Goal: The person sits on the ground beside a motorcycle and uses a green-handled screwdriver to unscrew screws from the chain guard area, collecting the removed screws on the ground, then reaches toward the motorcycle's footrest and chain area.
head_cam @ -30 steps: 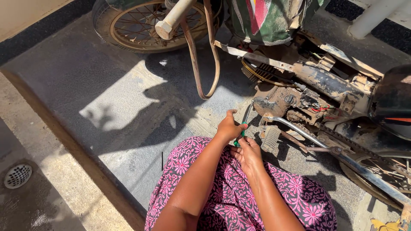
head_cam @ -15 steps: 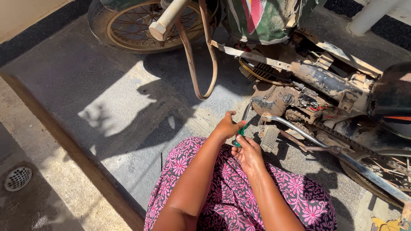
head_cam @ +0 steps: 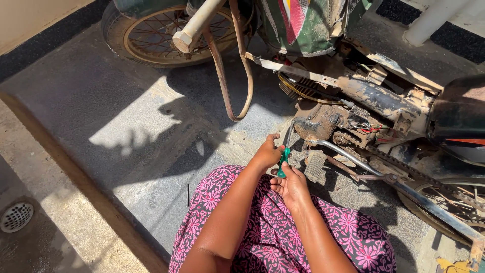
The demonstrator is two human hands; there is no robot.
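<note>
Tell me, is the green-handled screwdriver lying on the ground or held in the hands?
Held. Both hands, left hand and right hand, grip the green-handled screwdriver above the concrete, its shaft pointing up toward the motorcycle engine.

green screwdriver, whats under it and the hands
Under the green screwdriver, held between the left hand and right hand, lie pink floral cloth and grey pavement. The hands cover part of its handle.

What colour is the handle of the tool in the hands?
Green. The screwdriver handle shows best in the head view, held between the left hand and right hand.
</note>
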